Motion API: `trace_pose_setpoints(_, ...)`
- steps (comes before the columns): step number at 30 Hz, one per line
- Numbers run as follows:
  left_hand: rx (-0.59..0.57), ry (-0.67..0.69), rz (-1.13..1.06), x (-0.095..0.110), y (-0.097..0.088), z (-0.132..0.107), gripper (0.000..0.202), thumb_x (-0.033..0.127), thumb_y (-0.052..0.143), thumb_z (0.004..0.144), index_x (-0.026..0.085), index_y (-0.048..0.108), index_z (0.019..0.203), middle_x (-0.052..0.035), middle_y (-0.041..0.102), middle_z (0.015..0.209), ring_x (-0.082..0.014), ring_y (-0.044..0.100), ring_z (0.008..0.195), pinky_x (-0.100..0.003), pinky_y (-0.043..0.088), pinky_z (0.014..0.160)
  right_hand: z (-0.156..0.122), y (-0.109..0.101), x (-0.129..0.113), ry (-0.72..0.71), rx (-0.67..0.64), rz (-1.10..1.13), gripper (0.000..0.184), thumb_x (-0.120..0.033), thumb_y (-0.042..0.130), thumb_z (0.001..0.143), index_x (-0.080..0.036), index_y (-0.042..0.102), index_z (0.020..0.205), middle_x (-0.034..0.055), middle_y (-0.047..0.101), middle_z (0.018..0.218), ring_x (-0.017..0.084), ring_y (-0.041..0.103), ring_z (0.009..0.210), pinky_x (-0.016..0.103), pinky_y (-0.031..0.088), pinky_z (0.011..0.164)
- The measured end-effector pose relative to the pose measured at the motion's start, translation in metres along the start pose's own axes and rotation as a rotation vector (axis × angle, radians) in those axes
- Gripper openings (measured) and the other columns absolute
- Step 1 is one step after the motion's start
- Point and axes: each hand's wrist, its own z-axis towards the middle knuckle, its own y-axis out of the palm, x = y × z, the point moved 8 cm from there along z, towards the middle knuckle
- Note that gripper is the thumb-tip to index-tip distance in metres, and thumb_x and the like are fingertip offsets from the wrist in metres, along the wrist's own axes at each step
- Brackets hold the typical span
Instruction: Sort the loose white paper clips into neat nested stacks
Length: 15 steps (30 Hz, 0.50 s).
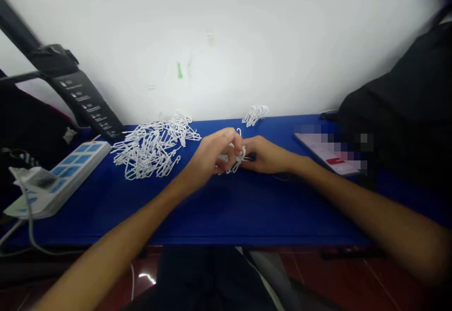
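Blue table [226, 212] under the fingers, white wall [268, 52] straight past them, reddish tiled floor [310, 268] below. Black fabric [413, 99] is piled well off to the right of the fingers.

So the little white hangers [233, 166]: a few sit right between the fingertips, one hook poking up above them. Left hand [219, 150] has its fingers curled round them, right hand [263, 155] is pinching them from the other side. So both are gripping.

Count, as far as I can tell: one heap [150, 148] left of the fingers, way too tangled to number; one neat bunch [256, 113] just beyond them, overlapping too much to count; one power strip [70, 172] further left; one slab [326, 153], partly pixelated, to their right.
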Motion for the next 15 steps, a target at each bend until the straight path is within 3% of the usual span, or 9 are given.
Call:
trace_pose_setpoints(4, -0.039, 0.083, 0.044, 0.004, 0.008, -0.003, 0.049, 0.063, 0.048, 0.105, 0.018, 0.057, 0.086, 0.0015, 0.049, 0.070, -0.0082, 0.045, 0.054, -0.019, 0.026, 0.044, 0.000, 0.000, 0.002, -0.003, 0.002, 0.014, 0.015, -0.031, 0.070, 0.093, -0.021, 0.081, 0.089, 0.0051, 0.079, 0.090, 0.020, 0.069, 0.074, 0.029, 0.050, 0.071)
trace_pose_setpoints(15, -0.049, 0.209, 0.039, 0.016, 0.014, -0.005, 0.040, 0.052, 0.049, 0.109, 0.019, 0.047, 0.086, 0.0013, 0.052, 0.080, -0.0053, 0.045, 0.054, -0.019, 0.030, 0.045, 0.000, 0.001, 0.005, -0.022, 0.013, 0.041, 0.016, -0.029, 0.072, 0.092, -0.020, 0.079, 0.081, 0.0044, 0.078, 0.082, 0.019, 0.067, 0.071, 0.028, 0.048, 0.068)
